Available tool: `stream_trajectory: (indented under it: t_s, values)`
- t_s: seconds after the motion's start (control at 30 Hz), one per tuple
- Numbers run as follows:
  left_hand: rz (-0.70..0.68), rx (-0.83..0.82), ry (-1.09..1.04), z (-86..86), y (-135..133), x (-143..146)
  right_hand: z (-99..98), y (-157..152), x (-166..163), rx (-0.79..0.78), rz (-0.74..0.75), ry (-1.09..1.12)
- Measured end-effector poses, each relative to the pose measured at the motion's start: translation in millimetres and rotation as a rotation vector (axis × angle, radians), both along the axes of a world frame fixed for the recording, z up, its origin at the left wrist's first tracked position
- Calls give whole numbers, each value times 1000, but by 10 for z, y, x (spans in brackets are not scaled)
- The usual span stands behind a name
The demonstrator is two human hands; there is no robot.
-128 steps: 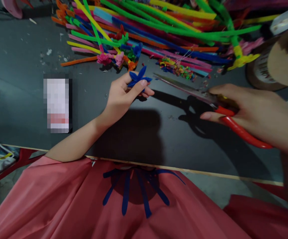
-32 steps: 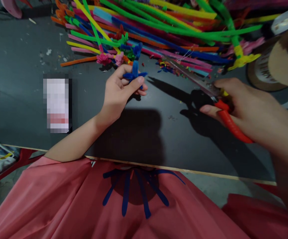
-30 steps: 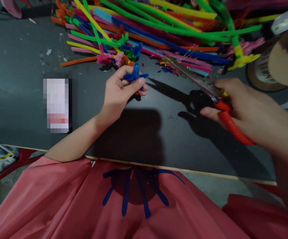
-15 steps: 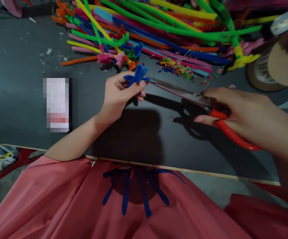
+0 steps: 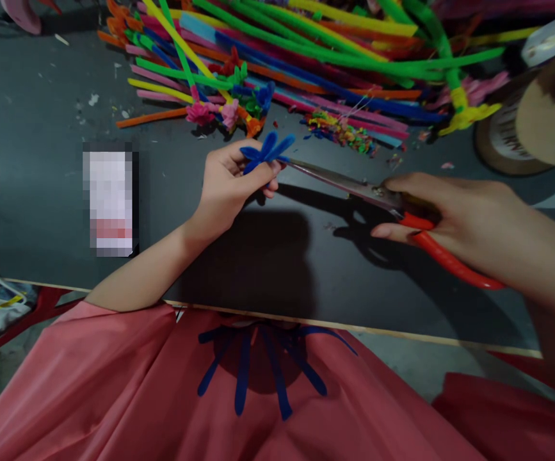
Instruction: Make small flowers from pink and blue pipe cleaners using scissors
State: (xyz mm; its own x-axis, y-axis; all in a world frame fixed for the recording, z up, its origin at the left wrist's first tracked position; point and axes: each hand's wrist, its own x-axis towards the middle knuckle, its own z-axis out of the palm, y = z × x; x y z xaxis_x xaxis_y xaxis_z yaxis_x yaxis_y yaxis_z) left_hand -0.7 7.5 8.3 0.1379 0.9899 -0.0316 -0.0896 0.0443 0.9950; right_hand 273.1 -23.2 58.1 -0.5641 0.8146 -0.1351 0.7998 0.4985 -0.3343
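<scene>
Between the thumb and fingers of my left hand (image 5: 233, 179) is a blue pipe-cleaner flower (image 5: 268, 150) with several fuzzy petals spread upward. My right hand (image 5: 469, 214) grips the red handles of a pair of scissors (image 5: 344, 184). The blades point left, nearly together, and their tips meet the right side of the blue flower beside my left thumb. Whether the tips pinch a petal or only touch it I cannot tell. Part of the handles is hidden behind my right hand.
Many coloured pipe cleaners (image 5: 306, 64) lie across the back of the dark table (image 5: 171, 153). Small colourful clippings (image 5: 342, 131) are heaped in front of them. A phone (image 5: 110, 198) with a blurred screen lies at left. A cardboard spool (image 5: 546, 121) stands at right.
The blue flower has turned in my left fingers, so its petals now fan further right. The scissor blades have come closer together, and my right hand has shifted slightly.
</scene>
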Motion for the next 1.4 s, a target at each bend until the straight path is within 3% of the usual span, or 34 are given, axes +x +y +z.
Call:
stream_trajectory:
  t_s: [0.2, 0.4, 0.5, 0.63, 1.2, 1.4]
  values:
    - [-15, -7, -67, -18, 0, 0, -12, -13, 7, -29, -20, -1]
    - [-13, -60, -92, 26, -5, 15, -71, -9, 2, 53, 2, 14]
    - [-9, -76, -93, 37, 0, 23, -70, 13, 21, 83, -66, -9]
    - [-5, -54, -75, 22, 9, 27, -31, 32, 60, -29, -124, -76]
    - [-75, -71, -28, 96, -7, 24, -10, 44, 66, -56, -12, -51]
    - [-3, -66, -92, 30, 8, 18, -69, 23, 56, 41, -142, -143]
